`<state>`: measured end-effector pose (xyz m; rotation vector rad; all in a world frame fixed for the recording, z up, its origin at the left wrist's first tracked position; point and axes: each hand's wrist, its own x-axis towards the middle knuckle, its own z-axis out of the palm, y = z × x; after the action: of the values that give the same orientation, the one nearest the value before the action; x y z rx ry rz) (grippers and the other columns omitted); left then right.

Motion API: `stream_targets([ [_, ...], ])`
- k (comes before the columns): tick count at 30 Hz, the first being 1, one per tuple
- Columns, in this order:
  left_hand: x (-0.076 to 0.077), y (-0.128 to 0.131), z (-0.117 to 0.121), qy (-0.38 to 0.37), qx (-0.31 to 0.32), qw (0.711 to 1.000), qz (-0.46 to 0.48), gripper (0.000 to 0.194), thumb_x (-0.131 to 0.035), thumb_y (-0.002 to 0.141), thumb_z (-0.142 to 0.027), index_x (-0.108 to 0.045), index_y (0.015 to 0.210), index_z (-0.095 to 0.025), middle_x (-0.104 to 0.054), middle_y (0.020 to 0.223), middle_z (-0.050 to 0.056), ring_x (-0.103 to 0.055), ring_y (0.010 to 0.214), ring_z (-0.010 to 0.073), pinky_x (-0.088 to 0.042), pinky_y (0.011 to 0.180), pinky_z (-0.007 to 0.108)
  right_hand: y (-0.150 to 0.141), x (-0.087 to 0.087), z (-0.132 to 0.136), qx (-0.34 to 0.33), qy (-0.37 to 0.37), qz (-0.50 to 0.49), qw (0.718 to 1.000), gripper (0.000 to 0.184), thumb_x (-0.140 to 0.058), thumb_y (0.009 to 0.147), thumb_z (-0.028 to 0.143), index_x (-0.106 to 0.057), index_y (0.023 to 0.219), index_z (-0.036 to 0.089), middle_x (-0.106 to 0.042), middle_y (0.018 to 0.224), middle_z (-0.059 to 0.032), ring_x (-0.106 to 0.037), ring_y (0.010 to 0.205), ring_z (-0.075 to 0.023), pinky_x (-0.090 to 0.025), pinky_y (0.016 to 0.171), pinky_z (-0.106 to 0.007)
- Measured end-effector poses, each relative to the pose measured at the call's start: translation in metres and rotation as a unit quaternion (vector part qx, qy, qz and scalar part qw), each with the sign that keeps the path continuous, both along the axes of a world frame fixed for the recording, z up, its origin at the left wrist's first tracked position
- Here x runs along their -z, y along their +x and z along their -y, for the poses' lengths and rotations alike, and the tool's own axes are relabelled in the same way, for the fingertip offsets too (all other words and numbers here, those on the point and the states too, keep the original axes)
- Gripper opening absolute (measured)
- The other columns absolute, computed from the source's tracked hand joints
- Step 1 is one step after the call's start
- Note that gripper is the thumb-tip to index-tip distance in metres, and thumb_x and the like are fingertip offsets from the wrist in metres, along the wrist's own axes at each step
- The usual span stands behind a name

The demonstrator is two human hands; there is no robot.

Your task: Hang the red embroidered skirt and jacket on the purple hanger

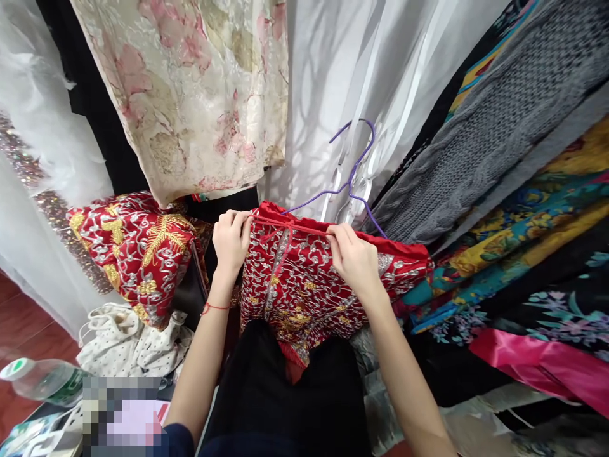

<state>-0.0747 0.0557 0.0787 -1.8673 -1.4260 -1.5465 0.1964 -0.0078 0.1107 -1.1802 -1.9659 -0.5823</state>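
A red embroidered garment (309,285) with silver and gold patterns is draped over my lap, its gathered top edge facing away from me. A thin red cord (304,226) is stretched along that edge from one hand to the other, and a loose length hangs down the front. At the garment's left corner, my left hand (231,241) is closed, pinching the cord. My right hand (353,259) pinches the cord's other side near the middle of the edge. Behind the garment a purple hanger (349,184) stands with its hook up; its lower part is hidden.
Another red and gold embroidered piece (137,247) lies at the left, below a hanging floral cloth (204,95). A spotted white cloth (124,343) and a plastic bottle (47,379) are lower left. A grey knit (490,127) and patterned fabrics (499,247) crowd the right side.
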Motion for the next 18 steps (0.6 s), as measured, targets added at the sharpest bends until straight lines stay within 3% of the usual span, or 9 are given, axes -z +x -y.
stream_targets([
  [4,-0.009,0.001,-0.002,-0.007,0.133,0.991,0.024,0.026,-0.049,0.095,-0.024,-0.058,0.119,-0.02,-0.064,0.117,0.01,-0.058,0.109,0.0224,-0.048,0.092,0.036,0.019,-0.007,0.017,-0.064,-0.014,-0.036,0.997,0.016,-0.046,0.1,0.024,-0.059,0.108,0.02,-0.065,0.104,-0.0087,-0.064,0.089,-0.0195,-0.049,0.079,-0.031],
  [8,-0.023,0.0,-0.017,-0.034,0.179,0.983,0.006,0.03,-0.045,0.097,-0.029,-0.06,0.122,-0.02,-0.064,0.125,0.011,-0.056,0.119,0.0236,-0.042,0.106,0.042,0.059,-0.013,0.033,0.058,0.045,-0.017,0.997,0.023,-0.057,0.094,0.036,-0.064,0.111,0.023,-0.062,0.116,-0.0135,-0.055,0.112,-0.032,-0.044,0.09,-0.047],
  [11,-0.03,-0.001,-0.028,-0.107,0.239,0.965,0.02,0.03,-0.051,0.095,-0.04,-0.064,0.114,-0.019,-0.069,0.115,0.009,-0.062,0.11,0.023,-0.046,0.102,0.04,0.098,-0.011,0.037,0.106,0.01,-0.001,0.994,0.028,-0.06,0.092,0.048,-0.067,0.105,0.024,-0.06,0.121,-0.0136,-0.052,0.116,-0.0364,-0.041,0.093,-0.053],
  [16,-0.027,0.001,-0.031,-0.144,0.341,0.921,0.12,0.026,-0.059,0.091,-0.044,-0.063,0.097,-0.019,-0.068,0.094,0.004,-0.064,0.09,0.0163,-0.05,0.087,0.029,0.144,-0.007,0.03,-0.02,-0.134,-0.072,0.988,0.026,-0.056,0.094,0.046,-0.066,0.102,0.023,-0.067,0.101,-0.0076,-0.064,0.094,-0.0251,-0.05,0.088,-0.042],
  [18,-0.026,0.005,-0.032,-0.132,0.355,0.909,0.171,0.025,-0.06,0.091,-0.044,-0.061,0.093,-0.019,-0.066,0.089,0.003,-0.063,0.083,0.0141,-0.051,0.082,0.026,0.149,-0.011,0.027,-0.056,-0.145,-0.106,0.982,0.021,-0.057,0.093,0.041,-0.067,0.096,0.023,-0.069,0.095,-0.0062,-0.066,0.089,-0.0226,-0.052,0.085,-0.038],
])
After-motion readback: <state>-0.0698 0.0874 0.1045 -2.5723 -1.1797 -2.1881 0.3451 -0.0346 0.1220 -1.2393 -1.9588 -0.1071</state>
